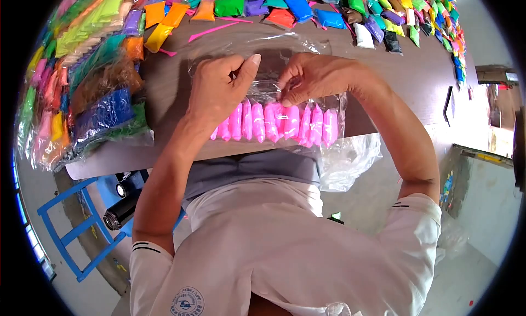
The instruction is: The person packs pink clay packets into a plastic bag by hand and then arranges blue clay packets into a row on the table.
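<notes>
A row of bright pink packets [275, 121] lies side by side in a clear plastic bag [341, 110] at the table's front edge. Over the left part of the row is my left hand [219, 88], fingers curled and thumb raised; what its fingers hold, if anything, is hidden. My right hand [318, 77] pinches the bag's film just above the middle packets, thumb and fingertips together. Loose clear film spreads on the table beyond both hands.
Many small coloured packets [298, 9] cover the far side of the brown table [400, 75]. Bagged stacks of coloured packets [104, 107] stand on the left. Crumpled clear plastic [350, 162] hangs off the front edge. A blue metal frame [79, 231] and a black flask [121, 211] are lower left.
</notes>
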Available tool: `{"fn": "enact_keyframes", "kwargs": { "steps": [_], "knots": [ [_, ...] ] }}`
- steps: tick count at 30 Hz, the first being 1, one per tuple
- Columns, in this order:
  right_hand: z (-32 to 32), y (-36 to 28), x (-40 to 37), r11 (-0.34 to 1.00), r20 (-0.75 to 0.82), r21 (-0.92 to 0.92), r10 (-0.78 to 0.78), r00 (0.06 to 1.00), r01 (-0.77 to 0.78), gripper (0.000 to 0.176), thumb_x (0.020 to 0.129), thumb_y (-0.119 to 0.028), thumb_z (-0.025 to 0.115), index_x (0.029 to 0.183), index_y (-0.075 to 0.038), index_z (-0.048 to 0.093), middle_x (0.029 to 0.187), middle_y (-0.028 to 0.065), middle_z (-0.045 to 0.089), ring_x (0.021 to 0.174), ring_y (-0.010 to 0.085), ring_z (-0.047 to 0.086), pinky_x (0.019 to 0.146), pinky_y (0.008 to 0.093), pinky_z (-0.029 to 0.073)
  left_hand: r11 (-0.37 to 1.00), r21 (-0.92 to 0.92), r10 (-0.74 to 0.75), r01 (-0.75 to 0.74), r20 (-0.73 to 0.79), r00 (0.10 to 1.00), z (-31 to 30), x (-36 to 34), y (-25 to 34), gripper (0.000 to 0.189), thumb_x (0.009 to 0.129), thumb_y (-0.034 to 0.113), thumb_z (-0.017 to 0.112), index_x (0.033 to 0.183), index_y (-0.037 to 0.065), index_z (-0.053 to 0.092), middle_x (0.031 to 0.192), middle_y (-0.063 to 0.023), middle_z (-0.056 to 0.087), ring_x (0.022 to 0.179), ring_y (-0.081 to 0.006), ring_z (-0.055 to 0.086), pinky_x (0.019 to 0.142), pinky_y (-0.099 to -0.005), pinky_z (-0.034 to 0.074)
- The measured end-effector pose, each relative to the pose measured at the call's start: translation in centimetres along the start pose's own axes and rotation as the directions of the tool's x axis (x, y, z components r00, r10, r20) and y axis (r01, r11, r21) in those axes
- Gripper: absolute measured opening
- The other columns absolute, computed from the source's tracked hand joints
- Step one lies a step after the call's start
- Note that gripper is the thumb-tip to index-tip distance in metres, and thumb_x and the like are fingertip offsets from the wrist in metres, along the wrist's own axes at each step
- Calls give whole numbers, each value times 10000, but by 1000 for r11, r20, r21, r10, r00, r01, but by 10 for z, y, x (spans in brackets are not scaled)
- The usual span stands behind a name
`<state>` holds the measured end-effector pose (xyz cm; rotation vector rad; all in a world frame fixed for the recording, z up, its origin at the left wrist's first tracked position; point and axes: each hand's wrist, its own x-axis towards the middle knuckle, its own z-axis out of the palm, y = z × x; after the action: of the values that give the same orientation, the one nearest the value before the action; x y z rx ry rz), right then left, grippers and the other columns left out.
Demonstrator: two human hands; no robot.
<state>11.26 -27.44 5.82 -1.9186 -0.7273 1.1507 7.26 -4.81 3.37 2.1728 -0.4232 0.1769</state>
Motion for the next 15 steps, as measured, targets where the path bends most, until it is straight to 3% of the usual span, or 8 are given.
{"fn": "enact_keyframes", "kwargs": {
  "steps": [2, 5, 8, 15],
  "knots": [
    [-5, 0, 5, 999, 109, -21, 48, 993, -46, 338, 847, -259, 773, 1048, 3, 702, 846, 39, 702, 782, 108, 617, 716, 275, 499, 1000, 3, 7, -7, -19, 1000, 2, -1, 0, 467, 946, 299, 642, 653, -42, 517, 538, -186, 414, 477, -250, 312, 469, -387, 344],
    [-5, -1, 7, 998, 85, -64, 14, 996, -9, 368, 842, -263, 767, 1077, 9, 689, 859, 55, 714, 784, 127, 624, 727, 292, 508, 1000, -31, 1, -2, -42, 999, 4, 0, -3, 466, 946, 296, 646, 652, -42, 518, 533, -186, 413, 471, -244, 312, 465, -385, 341],
    [0, -4, 7, 991, 33, -122, -47, 998, 51, 344, 806, -323, 737, 992, -36, 693, 821, 38, 675, 736, 149, 618, 693, 312, 484, 999, -36, 8, -10, -63, 998, 5, -1, -4, 457, 943, 284, 652, 653, -42, 517, 532, -184, 410, 469, -229, 306, 460, -381, 334],
    [1, -7, 7, 999, 71, -4, 50, 996, -50, 408, 806, -353, 755, 1017, -13, 677, 859, 60, 686, 798, 156, 637, 724, 311, 502, 998, -61, 8, -13, -79, 997, 4, -4, -3, 444, 944, 250, 652, 655, -51, 499, 529, -167, 378, 482, -205, 287, 455, -370, 316]
  ]
}}
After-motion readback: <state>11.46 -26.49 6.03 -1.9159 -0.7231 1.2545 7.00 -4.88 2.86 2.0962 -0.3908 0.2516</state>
